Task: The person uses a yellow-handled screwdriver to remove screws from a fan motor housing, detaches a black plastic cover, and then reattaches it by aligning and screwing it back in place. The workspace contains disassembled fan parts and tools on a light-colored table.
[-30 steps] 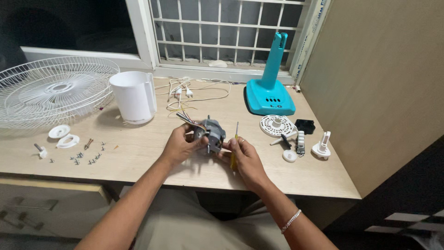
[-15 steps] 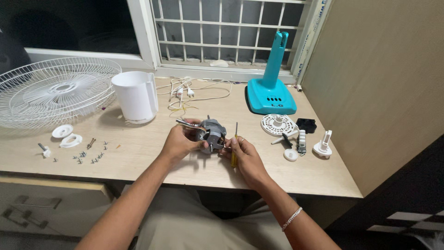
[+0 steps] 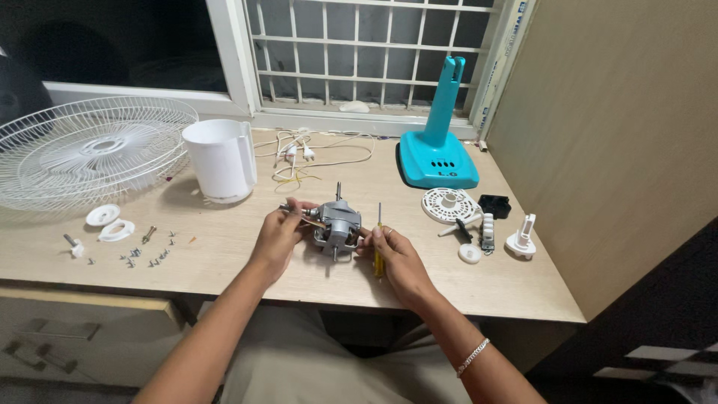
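Head view: the fan lies in pieces across the pale wood-grain surface [image 3: 224,247], so the dismantling looks well along, and only the motor seems to be in hand.

The grey metal fan motor [image 3: 338,223], blocky with a thin steel shaft sticking up, sits at the middle of the surface between both hands. The left hand [image 3: 278,238] has its grip closed around the motor's left side. The right hand [image 3: 398,258] touches the motor's right side and has its grip clamped on a slim yellow-handled screwdriver [image 3: 378,243], held upright.

To the left lie small dark screws [image 3: 146,256], scattered loose, and two smooth white plastic caps [image 3: 109,223]. The round white wire guard [image 3: 90,150] rests at the far left, beside a glossy white cylindrical housing [image 3: 221,158]. A tangle of white cord [image 3: 307,153] lies behind the motor. To the right stand the teal plastic stand [image 3: 440,146], a round slotted white disc [image 3: 449,205] and small white and black fittings [image 3: 490,224].
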